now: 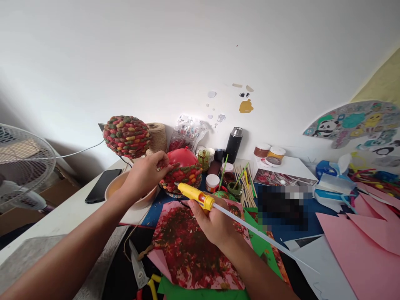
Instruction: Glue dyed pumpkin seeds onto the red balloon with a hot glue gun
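With right hand (pixel 215 221) wrapped around a yellow plastic glue gun (pixel 192 194) trailing a long translucent glue stick (pixel 265 234), holds the nozzle close to a round red balloon (pixel 183 157) wrapped lower down in knobbly red, green and yellow cord (pixel 184 176). With left hand (pixel 146 171) narrowed, reaches the cord's left side; cannot tell whether gripping it. Has the balloon mid-desk, just beyond paint-splattered pink paper (pixel 200 250) and right of a round, pale bowl (pixel 108 192).

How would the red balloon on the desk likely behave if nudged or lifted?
The red balloon is probably light for its size, since it looks inflated. Its bare top looks smooth and shiny, so fingers may slip there; the bumpy covering lower down should grip better. The taut skin suggests it could burst if poked sharply.
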A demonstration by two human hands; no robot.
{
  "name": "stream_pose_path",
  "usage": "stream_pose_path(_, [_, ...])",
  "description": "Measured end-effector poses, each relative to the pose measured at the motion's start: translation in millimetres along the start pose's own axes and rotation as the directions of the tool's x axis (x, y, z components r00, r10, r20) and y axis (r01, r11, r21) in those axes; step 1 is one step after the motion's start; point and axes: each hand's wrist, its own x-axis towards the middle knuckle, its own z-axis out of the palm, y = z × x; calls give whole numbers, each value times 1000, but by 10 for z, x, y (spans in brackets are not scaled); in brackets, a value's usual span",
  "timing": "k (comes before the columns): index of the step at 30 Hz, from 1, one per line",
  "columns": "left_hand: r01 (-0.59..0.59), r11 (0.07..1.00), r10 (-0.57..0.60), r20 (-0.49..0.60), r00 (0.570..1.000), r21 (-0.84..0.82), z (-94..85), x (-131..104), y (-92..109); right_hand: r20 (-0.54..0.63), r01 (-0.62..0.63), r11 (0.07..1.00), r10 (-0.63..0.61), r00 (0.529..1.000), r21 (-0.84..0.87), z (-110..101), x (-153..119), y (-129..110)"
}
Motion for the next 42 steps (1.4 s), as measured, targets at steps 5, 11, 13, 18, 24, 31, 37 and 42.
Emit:
stream_pose_path(5, [-12, 994, 9, -27, 1000, -104, -133, -124, 17, -44, 62, 998, -62, 997, 3, -19, 11, 35])
stream_pose_path(11, [91, 965, -107, -55, 993, -246, -439, -415, -91, -68, 108, 994, -109, 992, -22, -18, 26, 38])
stream_pose_path(13, [164, 938, -189, -55, 980, -305, -541, -552, -151, -85, 129, 991, -131, 988, -27, -17, 31, 24])
stream_pose_path(18, [224, 854, -240, 27, 970, -469, -682, -989, -152, -135, 147, 989, -149, 979, -29, -20, 40, 12])
stream_pose_path(24, [246, 871, -128, 287, 949, -426, -447, -1411, -28, -144, 134, 990, -137, 980, -35, -21, 38, 35])
stream_pose_path(31, [261, 860, -27, 470, 882, -439, -167, -1400, 91, -120, 145, 989, -145, 982, -5, -33, 23, 10])
stream_pose_path(37, [135, 833, 142, 442, 886, -537, 61, -1386, 225, -88, 101, 995, -100, 991, 11, -25, 1, 74])
stream_pose_path(42, [24, 767, 238, 319, 917, -641, 314, -1433, 241, -31, 102, 994, -101, 994, 29, -33, -20, 26])
